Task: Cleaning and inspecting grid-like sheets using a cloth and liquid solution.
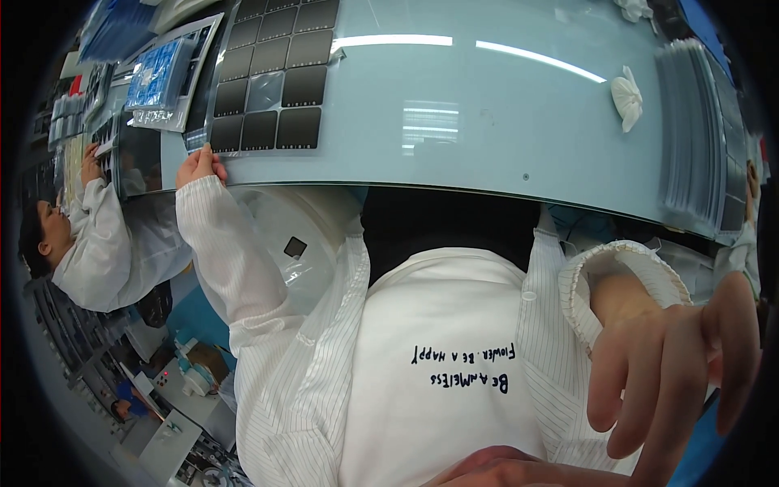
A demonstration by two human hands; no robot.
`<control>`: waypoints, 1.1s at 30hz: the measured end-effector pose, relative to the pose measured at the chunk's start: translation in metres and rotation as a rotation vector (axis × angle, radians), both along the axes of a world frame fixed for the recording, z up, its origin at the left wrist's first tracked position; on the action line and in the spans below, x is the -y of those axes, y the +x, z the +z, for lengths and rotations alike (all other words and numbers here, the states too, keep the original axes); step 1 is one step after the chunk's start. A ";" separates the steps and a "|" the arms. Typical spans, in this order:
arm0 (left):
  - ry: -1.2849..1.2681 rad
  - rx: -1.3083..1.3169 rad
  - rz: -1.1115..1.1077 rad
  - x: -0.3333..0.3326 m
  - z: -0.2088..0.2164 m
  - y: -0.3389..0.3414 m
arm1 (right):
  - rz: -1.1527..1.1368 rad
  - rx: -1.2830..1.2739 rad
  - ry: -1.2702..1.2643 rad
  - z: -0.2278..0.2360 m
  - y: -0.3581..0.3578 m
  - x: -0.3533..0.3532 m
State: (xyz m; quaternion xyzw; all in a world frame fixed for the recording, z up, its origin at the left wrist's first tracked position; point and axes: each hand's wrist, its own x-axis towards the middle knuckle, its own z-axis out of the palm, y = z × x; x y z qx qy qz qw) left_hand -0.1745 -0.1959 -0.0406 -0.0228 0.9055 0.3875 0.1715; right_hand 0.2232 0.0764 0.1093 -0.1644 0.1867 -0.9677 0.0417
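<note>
At the left of the glass-topped table, my left hand (201, 166) is closed at the near left corner of a clear plastic sheet (264, 94) bearing rows of dark rounded squares. One of its places shows see-through instead of dark. My right hand (669, 365) is raised close to the camera at the lower right, away from the table. Its fingers are bent and apart, and nothing shows between them. Part of its thumb side is hidden.
Blue-and-clear packets (160, 77) lie beyond my left hand. A crumpled white wad (626, 99) sits at the right, before a stack of clear trays (688, 138). Under the table edge stands a pale bin (320, 213). A co-worker (105, 243) sits at the left.
</note>
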 end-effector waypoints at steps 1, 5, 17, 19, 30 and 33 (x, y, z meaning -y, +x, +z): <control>0.000 0.002 0.001 0.001 -0.002 0.001 | -0.002 -0.053 -0.096 -0.003 -0.001 0.003; -0.017 -0.106 0.043 0.001 -0.006 0.007 | -0.010 -0.072 -0.083 -0.001 0.003 -0.002; -0.048 -0.796 0.161 0.031 -0.010 0.065 | -0.011 -0.125 -0.059 -0.009 -0.017 -0.012; 0.051 -0.764 0.244 0.071 -0.042 0.064 | -0.016 -0.127 -0.064 -0.013 -0.016 -0.014; -0.794 -0.148 -0.140 0.141 -0.277 0.148 | -0.130 -0.214 0.029 -0.016 -0.041 -0.020; -0.690 0.025 0.033 0.147 -0.292 0.160 | -0.155 -0.251 0.049 -0.012 -0.033 -0.024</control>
